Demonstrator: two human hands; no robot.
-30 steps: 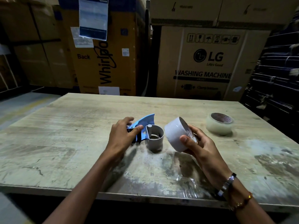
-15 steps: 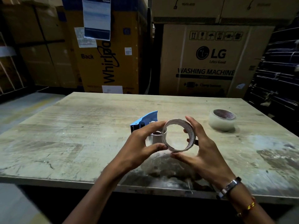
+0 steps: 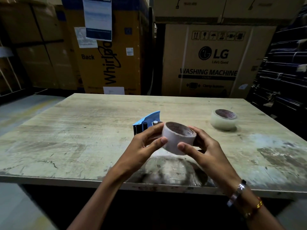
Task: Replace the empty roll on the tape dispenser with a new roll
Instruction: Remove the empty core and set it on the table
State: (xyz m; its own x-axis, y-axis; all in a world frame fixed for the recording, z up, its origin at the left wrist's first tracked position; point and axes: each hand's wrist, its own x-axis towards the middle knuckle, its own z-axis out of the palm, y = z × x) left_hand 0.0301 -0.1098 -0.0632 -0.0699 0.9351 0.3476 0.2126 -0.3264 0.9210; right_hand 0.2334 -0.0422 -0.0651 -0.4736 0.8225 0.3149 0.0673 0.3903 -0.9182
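Holding a tape roll (image 3: 178, 138) up off the table (image 3: 66, 138) between them, both hands are sharing one grip: the left hand (image 3: 142, 146) is pinching the near wall of the roll with its thumb while its fingers are reaching round the left side, and the right hand (image 3: 204, 146) is pressing its thumb against the lower front wall with its fingers curled behind the right rim. Each hand is closed snugly on the roll, not spread wide. The roll is tilting so that its open core, with printed lettering inside, is facing up and away, probably because the person is looking it over; whether this is the spent core or a usable roll I cannot tell, though its wall is looking thin. A metal bracelet (image 3: 237, 193) and a red-and-gold thread band (image 3: 258, 204) are sitting on the right wrist. Just beyond the hands, partly hidden by the left fingers, the blue tape dispenser (image 3: 146, 121) is lying on the table, seemingly left within easy reach for reloading; its spindle is mostly covered, so I cannot say whether it is bare. Farther off to the right, well apart from the hands, a thicker clear tape roll (image 3: 223, 120) is resting flat on the table, likely waiting as the other roll in the exchange. Behind the table, large cardboard appliance boxes are standing stacked, a Whirlpool box (image 3: 109, 63) on the left and an LG washing machine box (image 3: 214, 63) on the right.
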